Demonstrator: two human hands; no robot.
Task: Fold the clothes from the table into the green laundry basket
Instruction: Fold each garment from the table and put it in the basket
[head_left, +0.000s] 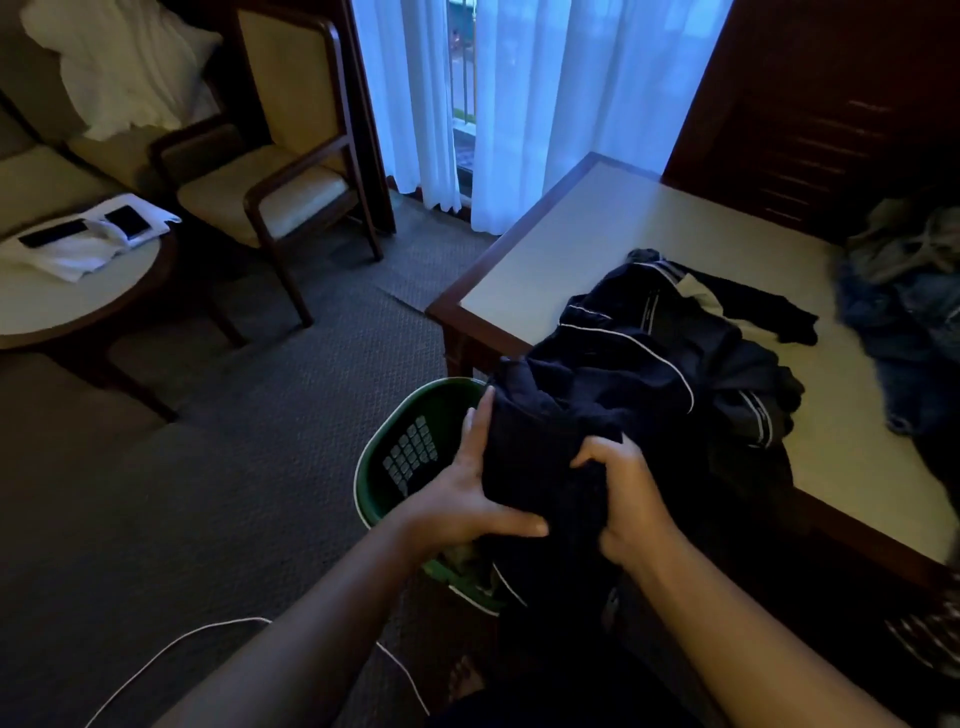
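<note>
I hold a bundled dark navy garment (550, 441) over the green laundry basket (384, 452), which stands on the carpet beside the table's near left corner. My left hand (470, 493) lies against the bundle's left side with straight fingers and the thumb under it. My right hand (621, 493) grips its right side with curled fingers. Behind the bundle a dark garment with white piping (675, 343) lies crumpled on the table (571, 244). Blue denim and grey clothes (904, 301) are heaped at the table's right.
A wooden armchair (280, 171) and a round side table (78, 301) carrying phones on a white cloth stand to the left. White curtains (545, 104) hang behind. A white cord (197, 639) runs across the carpet near my feet.
</note>
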